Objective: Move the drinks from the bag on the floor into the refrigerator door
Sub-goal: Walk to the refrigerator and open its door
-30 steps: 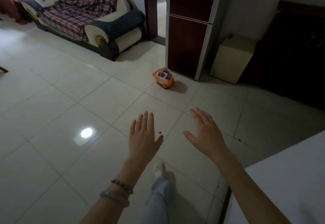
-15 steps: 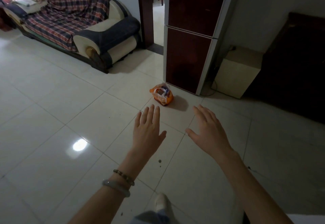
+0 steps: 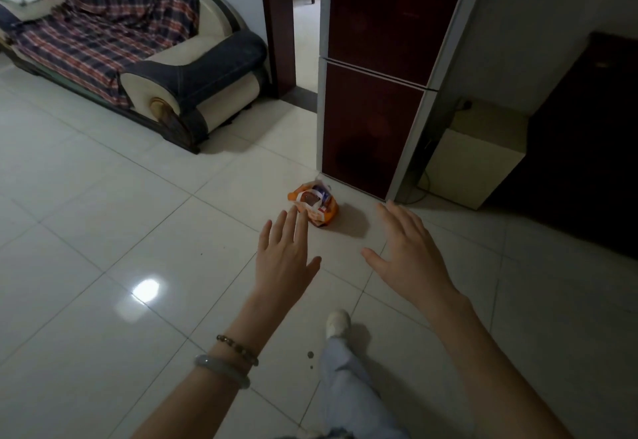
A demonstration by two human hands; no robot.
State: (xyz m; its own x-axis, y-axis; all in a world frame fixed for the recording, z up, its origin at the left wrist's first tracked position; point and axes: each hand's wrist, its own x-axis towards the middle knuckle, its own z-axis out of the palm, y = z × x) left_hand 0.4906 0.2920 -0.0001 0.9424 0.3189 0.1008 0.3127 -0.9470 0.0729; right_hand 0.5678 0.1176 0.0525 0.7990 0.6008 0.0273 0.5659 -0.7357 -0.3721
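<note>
An orange plastic bag (image 3: 319,205) with drink packs showing at its mouth sits on the white tiled floor, just in front of the refrigerator (image 3: 376,76). The refrigerator is tall, with dark red doors and a pale frame, and both doors are closed. My left hand (image 3: 284,259) is stretched out flat, fingers apart, its fingertips overlapping the bag's left edge in the picture but well short of it. My right hand (image 3: 409,252) is held out the same way to the right of the bag. Both hands hold nothing.
A sofa (image 3: 145,59) with a plaid cover stands at the left against the wall. A doorway (image 3: 303,35) opens left of the refrigerator. A cream box (image 3: 480,159) and dark furniture (image 3: 587,148) stand to its right. My leg and white shoe (image 3: 338,323) are below.
I have walked closer: the bag and refrigerator are nearer and larger in view. Both hands stay outstretched and empty.
</note>
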